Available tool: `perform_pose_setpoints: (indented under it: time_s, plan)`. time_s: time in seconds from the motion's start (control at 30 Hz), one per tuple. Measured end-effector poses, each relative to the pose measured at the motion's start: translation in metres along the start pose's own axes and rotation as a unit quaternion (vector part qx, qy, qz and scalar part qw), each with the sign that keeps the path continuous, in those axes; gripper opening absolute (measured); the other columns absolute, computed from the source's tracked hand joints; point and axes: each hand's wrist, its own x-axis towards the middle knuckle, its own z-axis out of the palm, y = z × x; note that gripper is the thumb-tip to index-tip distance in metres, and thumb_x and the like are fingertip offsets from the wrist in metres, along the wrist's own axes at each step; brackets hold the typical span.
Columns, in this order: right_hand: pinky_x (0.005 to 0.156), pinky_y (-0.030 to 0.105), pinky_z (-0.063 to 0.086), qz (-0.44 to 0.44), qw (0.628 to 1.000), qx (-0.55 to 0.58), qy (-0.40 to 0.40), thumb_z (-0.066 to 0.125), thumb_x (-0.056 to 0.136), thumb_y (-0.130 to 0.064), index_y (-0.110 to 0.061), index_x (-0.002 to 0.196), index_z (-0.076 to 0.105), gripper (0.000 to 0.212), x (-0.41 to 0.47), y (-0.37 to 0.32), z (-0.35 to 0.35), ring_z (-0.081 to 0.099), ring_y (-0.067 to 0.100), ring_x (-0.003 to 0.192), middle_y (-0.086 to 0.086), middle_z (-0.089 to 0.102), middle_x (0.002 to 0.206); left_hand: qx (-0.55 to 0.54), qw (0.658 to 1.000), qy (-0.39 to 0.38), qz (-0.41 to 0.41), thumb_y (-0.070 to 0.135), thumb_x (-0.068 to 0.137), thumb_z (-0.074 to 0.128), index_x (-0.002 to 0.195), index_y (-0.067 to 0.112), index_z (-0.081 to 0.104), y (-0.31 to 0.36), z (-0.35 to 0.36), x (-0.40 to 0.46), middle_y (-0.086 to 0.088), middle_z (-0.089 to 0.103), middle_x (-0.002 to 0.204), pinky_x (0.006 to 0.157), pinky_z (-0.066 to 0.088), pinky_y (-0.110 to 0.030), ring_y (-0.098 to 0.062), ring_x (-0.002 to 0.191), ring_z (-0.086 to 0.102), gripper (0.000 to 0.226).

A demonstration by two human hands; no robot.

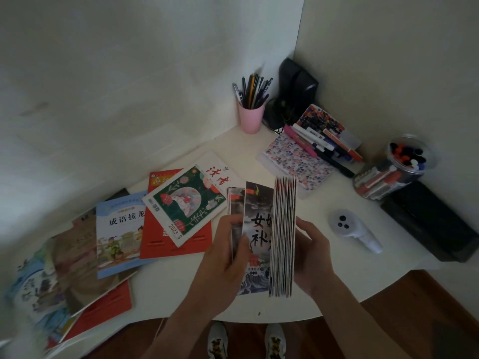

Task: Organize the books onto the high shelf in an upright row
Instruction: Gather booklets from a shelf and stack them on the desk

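The dark cover facing up in the stack of thin books (pixel 269 237) shows large characters 女 and 补 — partly hidden. The left hand (pixel 223 255) pinches the front few books, thumb curled over their edge; the right hand (pixel 311 255) clasps the upright bundle from behind, above the white bench (pixel 324 281) near its front edge. Left of the grip lies a magazine (pixel 185 204) marked "2023 3" and a blue book (pixel 120 234) reading 成语接龙.
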Motion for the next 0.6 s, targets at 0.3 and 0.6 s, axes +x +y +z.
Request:
perform_pose_setpoints:
  time_s: [0.3,0.6]
  plan:
    - [0.103,0.054,0.048,-0.041,0.998,-0.03,0.036,0.06,0.091,-0.02,0.0,0.114,0.073,0.033,0.012,-0.005,-0.02,0.071,0.038,0.104,0.022,0.072,0.116,0.026,0.998,0.061,-0.005,0.01,0.107,0.045,0.109,0.026,0.047,-0.006,-0.027,0.002,0.002,0.035,0.054,0.041,0.026,-0.029,-0.007,0.041,0.025,0.016]
    - [0.085,0.048,0.06,-0.024,0.997,0.064,0.033,0.055,0.096,-0.027,0.001,0.116,0.072,0.038,0.007,-0.012,-0.036,0.071,0.034,0.094,0.018,0.069,0.108,-0.01,0.995,0.09,-0.036,0.002,0.107,0.043,0.109,0.01,0.049,-0.01,-0.047,0.008,0.004,0.039,0.061,0.05,0.036,-0.016,-0.005,0.049,0.034,0.01]
